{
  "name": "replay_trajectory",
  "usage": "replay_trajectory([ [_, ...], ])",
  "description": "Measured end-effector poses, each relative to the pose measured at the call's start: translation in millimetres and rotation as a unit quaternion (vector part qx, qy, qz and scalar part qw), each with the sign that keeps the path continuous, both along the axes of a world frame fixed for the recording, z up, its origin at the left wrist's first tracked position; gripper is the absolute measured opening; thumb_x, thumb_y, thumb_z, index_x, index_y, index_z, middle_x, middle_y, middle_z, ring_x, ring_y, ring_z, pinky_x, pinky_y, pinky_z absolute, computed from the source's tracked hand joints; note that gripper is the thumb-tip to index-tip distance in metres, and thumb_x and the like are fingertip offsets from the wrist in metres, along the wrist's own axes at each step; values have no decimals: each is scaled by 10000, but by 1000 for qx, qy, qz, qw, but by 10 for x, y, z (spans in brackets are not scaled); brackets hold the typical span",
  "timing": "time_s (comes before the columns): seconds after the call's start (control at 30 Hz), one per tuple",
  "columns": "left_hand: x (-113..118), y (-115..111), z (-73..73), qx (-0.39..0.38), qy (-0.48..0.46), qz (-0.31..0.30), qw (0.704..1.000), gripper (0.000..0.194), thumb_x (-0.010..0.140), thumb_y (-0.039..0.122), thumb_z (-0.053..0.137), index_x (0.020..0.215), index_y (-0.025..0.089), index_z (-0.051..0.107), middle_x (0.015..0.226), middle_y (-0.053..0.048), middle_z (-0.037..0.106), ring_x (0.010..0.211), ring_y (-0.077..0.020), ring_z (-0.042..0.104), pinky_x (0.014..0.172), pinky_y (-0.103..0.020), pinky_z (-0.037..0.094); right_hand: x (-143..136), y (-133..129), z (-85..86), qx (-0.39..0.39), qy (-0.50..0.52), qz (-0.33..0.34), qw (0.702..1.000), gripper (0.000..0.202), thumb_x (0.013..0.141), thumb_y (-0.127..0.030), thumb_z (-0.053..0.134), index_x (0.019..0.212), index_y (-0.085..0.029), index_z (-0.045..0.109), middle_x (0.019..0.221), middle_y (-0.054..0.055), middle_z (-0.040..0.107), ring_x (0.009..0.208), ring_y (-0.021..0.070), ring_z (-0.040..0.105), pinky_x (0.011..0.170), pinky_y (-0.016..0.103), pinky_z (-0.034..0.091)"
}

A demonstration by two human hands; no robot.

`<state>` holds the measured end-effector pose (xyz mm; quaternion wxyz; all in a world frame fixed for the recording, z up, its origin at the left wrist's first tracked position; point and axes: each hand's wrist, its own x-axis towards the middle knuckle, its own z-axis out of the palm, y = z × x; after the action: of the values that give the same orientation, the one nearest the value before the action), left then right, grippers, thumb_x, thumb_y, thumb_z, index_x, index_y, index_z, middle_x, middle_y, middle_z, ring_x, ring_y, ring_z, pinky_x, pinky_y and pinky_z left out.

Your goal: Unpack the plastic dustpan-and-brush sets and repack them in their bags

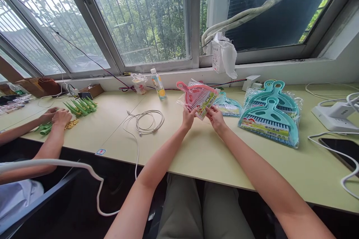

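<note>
A pink dustpan and brush set in clear wrapping is held up over the table, tilted, with a printed label along its lower right side. My left hand grips its lower left edge. On the label's lower right part, my right hand is closed. Just behind my right hand lies a small teal dustpan set. Farther right, several wrapped teal dustpan sets overlap in a pile, the front one showing its label and blue bristles.
A coiled white cable lies left of centre. Behind stand a bottle and a plastic bag. At right are a white charger and a phone. Another person's hands work beside green pieces at left.
</note>
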<state>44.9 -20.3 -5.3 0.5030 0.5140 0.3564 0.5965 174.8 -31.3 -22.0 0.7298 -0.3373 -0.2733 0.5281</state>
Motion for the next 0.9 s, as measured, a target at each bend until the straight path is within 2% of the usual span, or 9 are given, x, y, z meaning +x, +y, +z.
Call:
replay_trajectory([
  [0.2,40,-92,19,-22,12,-58,998,445,732,436,701,1089,198,580,1010,-72,694,812,-197,662,643,-317,567,16,-2,-3,0,-13,-23,1000,352,547,-275,910,799,-201,677,881,27,754,889,210,720,793,329,637],
  [0.4,-4,-118,100,-62,51,-183,980,572,738,533,711,1186,213,554,1032,-90,715,854,-234,709,810,-417,559,83,-11,79,16,-11,-30,999,361,541,-277,913,811,-199,687,921,39,762,934,238,722,802,355,640],
  [0.47,13,-122,92,-75,53,-212,973,574,744,542,710,1189,210,563,1071,-103,714,936,-260,709,875,-450,537,87,-20,108,18,-5,-36,999,362,535,-274,914,801,-198,681,916,40,761,946,247,720,812,366,640],
  [0.53,48,-123,75,-82,33,-194,977,530,744,516,725,1159,218,588,1155,-106,698,1070,-279,672,931,-455,513,77,-32,129,19,5,-40,999,364,526,-262,916,791,-201,674,905,32,760,946,244,719,824,367,638],
  [0.63,83,-123,83,-66,-44,-133,988,488,740,462,748,1153,244,606,1237,-82,671,1197,-278,605,967,-427,497,39,-47,138,20,10,-36,999,363,534,-245,913,797,-206,666,891,24,756,939,233,716,836,372,636],
  [0.77,31,-120,184,-60,-163,-63,983,480,761,438,728,1177,236,596,1225,-63,676,1155,-243,624,914,-363,523,-25,-53,118,8,0,-26,1000,366,541,-233,909,799,-202,651,854,25,748,895,223,721,826,377,637],
  [0.83,-13,-108,228,-64,-185,-38,980,462,751,396,739,1154,211,608,1183,-64,696,1110,-232,644,896,-341,525,-51,-49,104,3,-4,-18,1000,370,538,-231,911,793,-199,645,839,27,746,868,219,722,814,373,638],
  [0.9,-40,-88,244,-68,-189,-41,979,449,721,341,765,1120,185,630,1138,-74,715,1085,-237,657,901,-344,523,-64,-45,94,2,-7,-8,1000,376,532,-233,914,791,-199,643,835,27,746,847,216,722,802,372,639],
])
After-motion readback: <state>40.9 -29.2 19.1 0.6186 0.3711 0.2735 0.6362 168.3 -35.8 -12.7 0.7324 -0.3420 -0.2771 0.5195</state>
